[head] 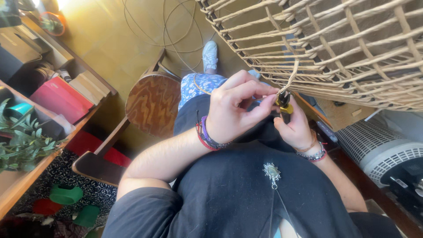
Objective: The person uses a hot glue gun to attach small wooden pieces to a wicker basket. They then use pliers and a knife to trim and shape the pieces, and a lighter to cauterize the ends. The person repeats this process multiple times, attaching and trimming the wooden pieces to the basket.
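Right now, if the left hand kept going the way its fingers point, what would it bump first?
Probably the yellow-handled pliers in the right hand; the left hand pinches the cane strand beside them.

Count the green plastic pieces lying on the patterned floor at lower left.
2: one green piece lies beside the red piece, the other green piece lies nearer the person's sleeve. More may be hidden under the shelf.
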